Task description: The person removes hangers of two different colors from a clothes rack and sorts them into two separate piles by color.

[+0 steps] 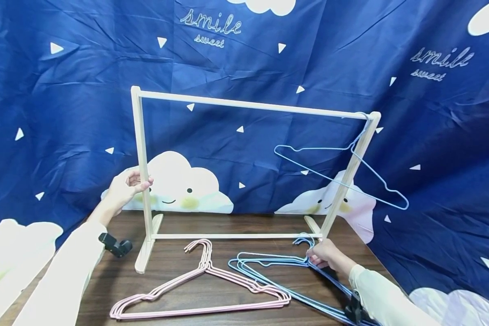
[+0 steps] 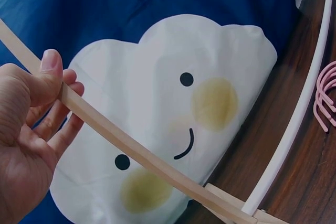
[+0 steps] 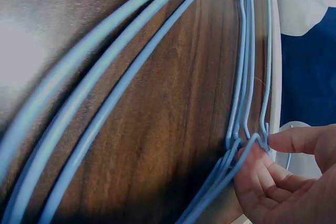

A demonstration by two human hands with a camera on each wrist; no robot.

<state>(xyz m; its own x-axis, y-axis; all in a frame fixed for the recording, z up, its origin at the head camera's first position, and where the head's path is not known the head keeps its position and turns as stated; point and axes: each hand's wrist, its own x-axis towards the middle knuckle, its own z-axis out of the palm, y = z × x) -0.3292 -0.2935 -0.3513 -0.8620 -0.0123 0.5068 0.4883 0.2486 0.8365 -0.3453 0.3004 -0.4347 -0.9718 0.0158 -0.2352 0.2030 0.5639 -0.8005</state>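
A small pale wooden garment rack (image 1: pixel 252 105) stands on the table. My left hand (image 1: pixel 122 188) holds its left post (image 2: pixel 131 149), thumb on one side and fingers on the other. Low by the foot of the right post, my right hand (image 1: pixel 330 256) pinches a blue wire hanger at its neck. That hanger belongs to a group of several blue hangers (image 3: pixel 107 109) lying overlapped on the table; how many it grips, I cannot tell. Another blue hanger (image 1: pixel 322 148) hangs from the right end of the top rail.
Several pink hangers (image 1: pixel 203 311) lie stacked at the front middle of the brown table (image 1: pixel 195 290), hooks toward the rack. A lower white bar (image 1: pixel 228 236) joins the rack's feet. Behind hangs a blue cloth (image 1: pixel 244 59) with clouds and triangles.
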